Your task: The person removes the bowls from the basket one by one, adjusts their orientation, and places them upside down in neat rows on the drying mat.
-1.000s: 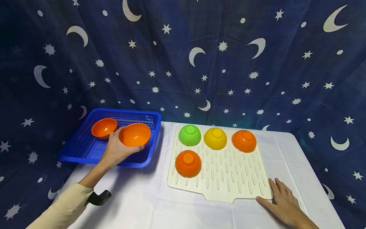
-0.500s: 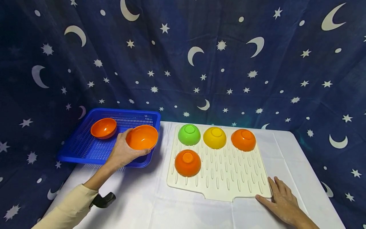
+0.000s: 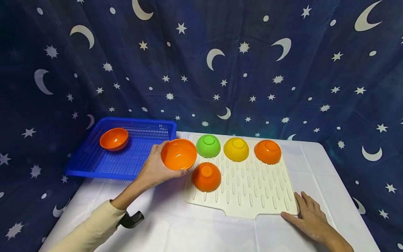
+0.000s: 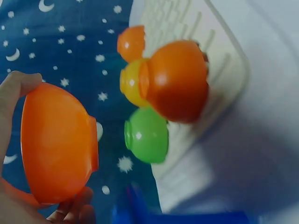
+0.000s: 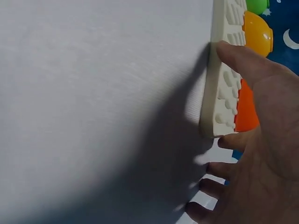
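Note:
My left hand (image 3: pixel 158 168) grips an orange bowl (image 3: pixel 178 154) by its rim, thumb on the near side, in the air between the blue basket (image 3: pixel 94 173) and the cream drying mat (image 3: pixel 242 206). The left wrist view shows this bowl (image 4: pixel 58 144) side-on, its foot facing right. Upside down on the mat sit a green bowl (image 3: pixel 208 146), a yellow bowl (image 3: pixel 236 149), an orange bowl (image 3: pixel 268 152) at the back right and another orange bowl (image 3: pixel 206 177) at the front left. My right hand (image 3: pixel 311 218) rests with spread fingers at the mat's near right corner, thumb touching its edge.
One more orange bowl (image 3: pixel 114 139) lies tilted, mouth up, inside the basket's left part. Basket and mat stand on a white-covered table (image 3: pixel 204 231). Behind hangs a dark blue curtain (image 3: pixel 189 63) with moons and stars.
My left hand has carried the orange bowl rightward out of the basket to the mat's left edge. The right hand stays at the mat's corner.

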Tool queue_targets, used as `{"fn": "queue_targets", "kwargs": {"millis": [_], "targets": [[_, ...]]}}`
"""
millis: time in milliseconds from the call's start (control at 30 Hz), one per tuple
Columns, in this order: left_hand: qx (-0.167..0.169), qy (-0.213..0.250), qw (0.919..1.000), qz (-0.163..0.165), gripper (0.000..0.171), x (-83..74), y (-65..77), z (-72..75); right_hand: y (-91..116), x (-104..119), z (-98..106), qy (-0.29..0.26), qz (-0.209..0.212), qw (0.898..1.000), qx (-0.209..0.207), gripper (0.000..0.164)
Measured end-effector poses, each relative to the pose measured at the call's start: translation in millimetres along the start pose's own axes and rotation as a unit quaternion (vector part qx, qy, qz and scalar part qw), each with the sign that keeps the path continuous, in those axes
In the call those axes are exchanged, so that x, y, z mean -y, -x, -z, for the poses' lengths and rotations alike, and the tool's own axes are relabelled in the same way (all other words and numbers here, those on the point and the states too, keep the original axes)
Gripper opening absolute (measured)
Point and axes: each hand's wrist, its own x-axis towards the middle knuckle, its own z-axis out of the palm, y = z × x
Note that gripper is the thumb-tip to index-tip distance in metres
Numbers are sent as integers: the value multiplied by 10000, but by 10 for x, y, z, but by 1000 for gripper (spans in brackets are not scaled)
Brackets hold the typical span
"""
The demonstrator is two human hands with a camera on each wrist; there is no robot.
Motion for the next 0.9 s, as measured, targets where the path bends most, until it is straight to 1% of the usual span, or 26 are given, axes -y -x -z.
{"fn": "queue_targets", "kwargs": {"millis": [67, 133, 200, 300, 400, 433, 500, 567, 633, 700, 767, 833, 900], "targets": [[15, 13, 10000, -67, 115, -65, 9, -48, -29, 9, 28, 52, 17, 10000, 36, 107], [36, 1, 9999, -117, 115, -112, 26, -103, -42, 20, 66, -21, 34, 9999, 104, 105], [45, -99, 9997, -217, 116, -160, 46, -156, -41, 41, 119, -278, 71, 9995, 94, 101], [13, -309, 9985, -442, 113, -234, 66, -238, -17, 154, 185, -847, 304, 9957, -217, 86], [-51, -631, 9949, -784, 111, -315, 83, -340, 15, 414, 187, -1370, 621, 9868, -598, 67], [-61, -713, 9934, -899, 110, -340, 87, -389, 29, 521, 176, -1552, 726, 9829, -682, 60], [-82, -818, 9905, -1098, 110, -394, 112, -493, 57, 753, 149, -1960, 806, 9752, -633, 49], [-33, -793, 9890, -1247, 110, -448, 150, -606, 77, 959, 121, -2379, 849, 9664, -485, 42], [49, -650, 9888, -1340, 110, -492, 193, -730, 94, 1134, 77, -2734, 899, 9570, -364, 38], [116, -488, 9885, -1430, 110, -521, 234, -859, 109, 1261, 24, -3044, 955, 9473, -272, 40], [140, -434, 9866, -1565, 112, -537, 273, -992, 113, 1356, -28, -3378, 949, 9362, -183, 47], [121, -484, 9838, -1725, 114, -546, 315, -1126, 112, 1426, -74, -3807, 912, 9202, -88, 55], [97, -645, 9797, -1894, 118, -543, 361, -1257, 106, 1475, -110, -4266, 815, 9007, 23, 58]]}}
